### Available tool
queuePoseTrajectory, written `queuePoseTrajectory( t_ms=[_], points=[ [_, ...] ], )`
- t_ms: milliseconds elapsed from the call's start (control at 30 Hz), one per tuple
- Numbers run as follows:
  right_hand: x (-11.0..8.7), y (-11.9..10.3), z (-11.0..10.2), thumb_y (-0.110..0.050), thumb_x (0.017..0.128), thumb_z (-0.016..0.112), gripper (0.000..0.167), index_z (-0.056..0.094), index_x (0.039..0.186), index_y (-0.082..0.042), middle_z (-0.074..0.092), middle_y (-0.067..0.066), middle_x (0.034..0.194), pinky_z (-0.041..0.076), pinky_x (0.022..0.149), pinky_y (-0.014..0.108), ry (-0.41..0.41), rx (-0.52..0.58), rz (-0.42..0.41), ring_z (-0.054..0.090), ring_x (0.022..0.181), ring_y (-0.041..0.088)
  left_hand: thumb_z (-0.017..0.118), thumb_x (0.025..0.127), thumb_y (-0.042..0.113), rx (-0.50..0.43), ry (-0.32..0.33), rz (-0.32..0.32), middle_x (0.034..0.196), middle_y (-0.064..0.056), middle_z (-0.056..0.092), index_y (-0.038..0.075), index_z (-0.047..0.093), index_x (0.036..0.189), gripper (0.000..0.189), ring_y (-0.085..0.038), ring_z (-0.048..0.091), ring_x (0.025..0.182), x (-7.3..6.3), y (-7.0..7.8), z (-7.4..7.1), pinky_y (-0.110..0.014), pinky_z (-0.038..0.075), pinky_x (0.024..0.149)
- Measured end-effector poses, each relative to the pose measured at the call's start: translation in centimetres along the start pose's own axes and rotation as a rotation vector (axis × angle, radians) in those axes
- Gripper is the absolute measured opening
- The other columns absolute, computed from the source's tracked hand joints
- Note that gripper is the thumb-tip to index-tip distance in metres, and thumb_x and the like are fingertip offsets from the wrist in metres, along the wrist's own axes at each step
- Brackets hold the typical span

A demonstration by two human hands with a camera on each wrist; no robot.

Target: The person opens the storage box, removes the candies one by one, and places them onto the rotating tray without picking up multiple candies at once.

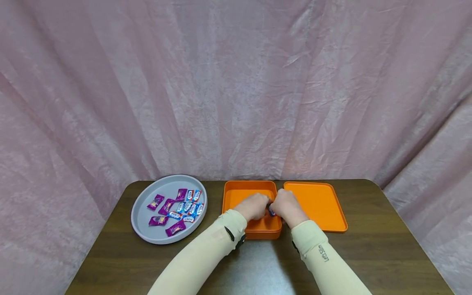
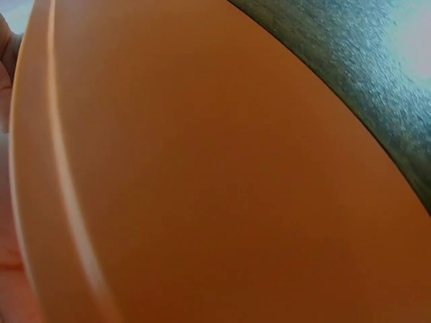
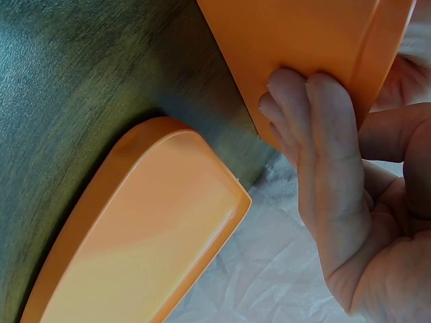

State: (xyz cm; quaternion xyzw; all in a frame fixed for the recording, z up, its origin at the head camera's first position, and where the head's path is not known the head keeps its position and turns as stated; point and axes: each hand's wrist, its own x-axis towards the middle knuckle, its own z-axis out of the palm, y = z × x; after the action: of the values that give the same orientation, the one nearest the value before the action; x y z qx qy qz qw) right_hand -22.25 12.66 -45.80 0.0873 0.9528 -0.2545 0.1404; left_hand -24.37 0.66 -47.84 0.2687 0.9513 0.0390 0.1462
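An orange box (image 1: 230, 196) stands in the middle of the table. My left hand (image 1: 254, 206) reaches over its inside with bent fingers, the fingertips hidden; in the left wrist view only a strip of skin (image 2: 10, 262) shows past the rim. My right hand (image 1: 289, 205) is at the box's right wall. Between the hands, at the right fingertips, is a small dark blue wrapped candy (image 1: 271, 210), which the right hand appears to pinch. Several right fingers (image 3: 330, 121) lie against the outer wall in the right wrist view, while the forefinger bends over the rim.
A round grey tray (image 1: 141, 227) on the left bears several purple wrapped candies (image 1: 166, 206) and several blue-and-white ones (image 1: 189, 218). An orange lid (image 1: 317, 205) lies just right of the box. A pink curtain (image 1: 236, 90) hangs behind the table's far edge.
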Motion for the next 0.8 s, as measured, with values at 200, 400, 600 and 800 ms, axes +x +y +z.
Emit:
queuePoseTrajectory(
  t_ms=[200, 400, 600, 800],
  points=[
    [0.0, 0.0, 0.0, -0.013, 0.080, 0.064, 0.019, 0.061, 0.092, 0.002, 0.060, 0.018, 0.078, 0.047, 0.037, 0.030, 0.003, -0.001, 0.001, 0.061, 0.044, 0.024, 0.063, 0.087, 0.014, 0.063, 0.111, 0.008, 0.075, 0.003, 0.059, 0.016, 0.065, 0.083, 0.005, -0.012, 0.052, 0.068, -0.7, -0.8, -0.1, -0.024, 0.046, 0.063],
    [-0.1, 0.0, 0.1, -0.012, 0.080, 0.065, 0.020, 0.060, 0.093, 0.003, 0.059, 0.018, 0.077, 0.048, 0.038, 0.030, -0.001, 0.003, 0.016, 0.062, 0.046, 0.025, 0.059, 0.089, 0.010, 0.067, 0.161, 0.032, 0.073, 0.004, 0.057, 0.017, 0.060, 0.077, 0.014, -0.012, 0.052, 0.069, -1.3, -1.9, -0.1, -0.024, 0.045, 0.063],
    [-0.1, 0.0, 0.0, -0.012, 0.081, 0.065, 0.022, 0.059, 0.096, 0.003, 0.059, 0.017, 0.075, 0.048, 0.039, 0.030, -0.015, 0.007, 0.022, 0.063, 0.048, 0.026, 0.063, 0.088, 0.013, 0.057, 0.164, 0.039, 0.075, 0.005, 0.057, 0.017, 0.062, 0.080, 0.009, -0.011, 0.052, 0.072, -1.3, -2.8, 0.1, -0.023, 0.046, 0.068],
    [-0.3, -0.2, -0.1, -0.015, 0.082, 0.067, 0.026, 0.058, 0.098, 0.003, 0.059, 0.017, 0.077, 0.049, 0.039, 0.030, -0.021, 0.009, 0.021, 0.062, 0.049, 0.025, 0.068, 0.084, 0.014, 0.030, 0.150, 0.014, 0.073, 0.003, 0.055, 0.015, 0.059, 0.079, 0.010, -0.012, 0.051, 0.069, -1.7, -3.5, 0.0, -0.023, 0.045, 0.064]
  ],
)
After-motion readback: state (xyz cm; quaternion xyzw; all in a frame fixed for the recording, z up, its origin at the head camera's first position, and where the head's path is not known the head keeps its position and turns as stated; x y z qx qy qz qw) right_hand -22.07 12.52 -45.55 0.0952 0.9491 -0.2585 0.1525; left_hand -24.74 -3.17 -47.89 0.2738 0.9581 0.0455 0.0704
